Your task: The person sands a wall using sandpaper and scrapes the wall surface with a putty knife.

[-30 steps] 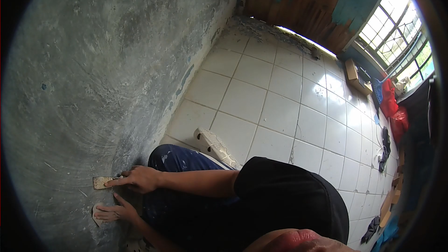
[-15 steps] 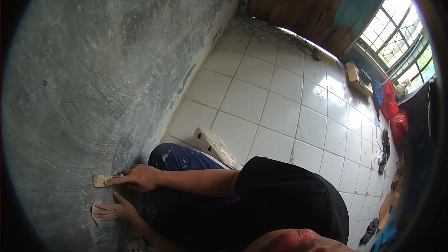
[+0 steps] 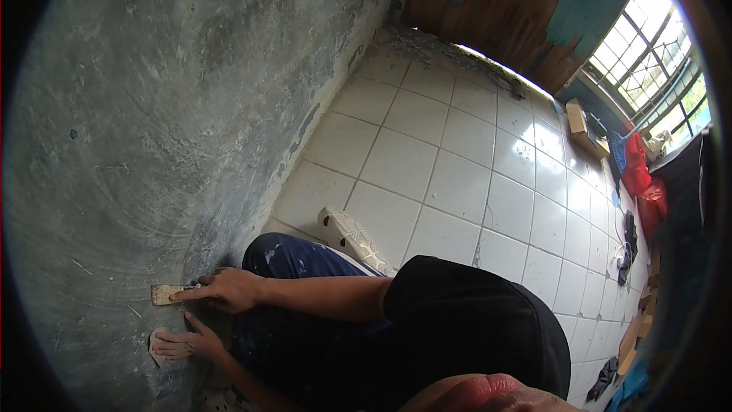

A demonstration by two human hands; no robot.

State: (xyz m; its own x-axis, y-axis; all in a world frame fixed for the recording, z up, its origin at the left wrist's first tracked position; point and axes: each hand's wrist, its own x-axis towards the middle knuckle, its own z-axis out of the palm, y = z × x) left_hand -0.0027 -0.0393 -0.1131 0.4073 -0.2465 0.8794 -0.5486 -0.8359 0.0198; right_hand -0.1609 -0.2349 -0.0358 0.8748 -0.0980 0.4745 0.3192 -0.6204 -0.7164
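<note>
My right hand (image 3: 232, 290) grips a scraper (image 3: 165, 294) with a worn, pale-crusted blade. Its index finger stretches along the blade, which lies against the grey wall (image 3: 145, 145). Just below, my left hand (image 3: 187, 345) lies flat, fingers extended and thumb apart. Beneath those fingers a pale flat piece (image 3: 158, 352) rests against the wall; its kind I cannot make out. The scraper's handle is mostly hidden in my right hand. Scratches and curved marks cover the wall around both hands.
My bent knee in paint-spotted dark trousers (image 3: 286, 255) is close to the wall. A whitish shoe (image 3: 352, 240) stands on the white tiled floor (image 3: 396, 206). Farther off are a peeling wooden panel (image 3: 526, 0), a barred window (image 3: 648, 53), a cardboard box (image 3: 585, 131) and red bags (image 3: 646, 191).
</note>
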